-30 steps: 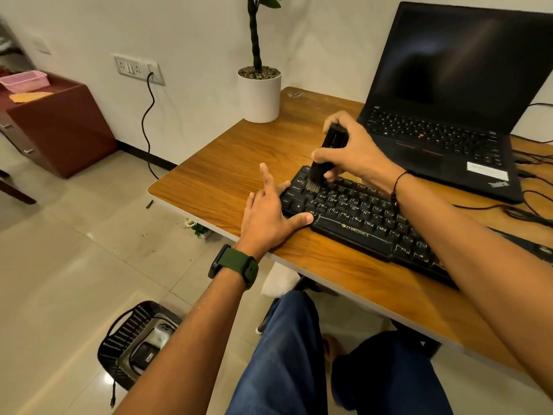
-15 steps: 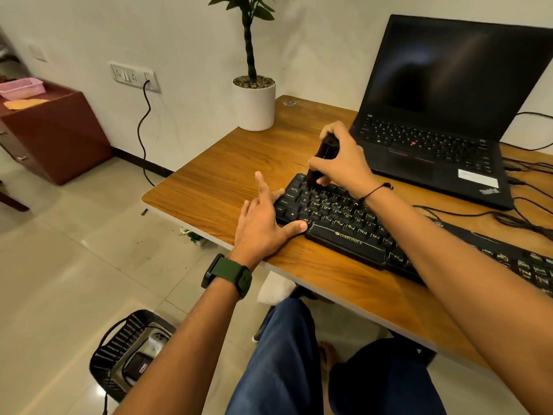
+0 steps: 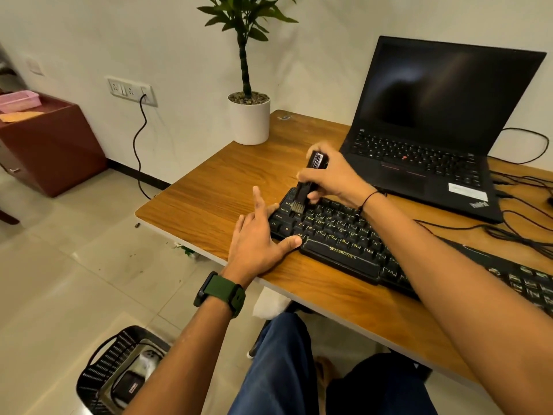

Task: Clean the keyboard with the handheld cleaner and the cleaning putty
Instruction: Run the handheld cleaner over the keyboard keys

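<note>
We are working the handheld cleaner [image 3: 308, 182] over the keyboard [image 3: 338, 235], which is lying on the desk [image 3: 209, 202] just in front of the open laptop [image 3: 434, 139]. Our right hand [image 3: 332, 178] is wrapping its grip tight around the cleaner's black body, holding it nearly upright with the bristled tip touching the keys at the keyboard's far left corner. Our left hand [image 3: 257, 238] is lying flat, fingers spread and holding nothing, with the thumb pressing on the near left edge of the keyboard to steady it. We are judging the task to be in its early part: the brush is working only the leftmost columns, and the wide run of keys toward the right is, as far as we can tell, waiting for its pass. The cleaning putty is not showing anywhere in view, so that second stage is looking not yet begun. A potted plant [image 3: 250, 118] is standing at the desk's far corner, well apart from the work.
</note>
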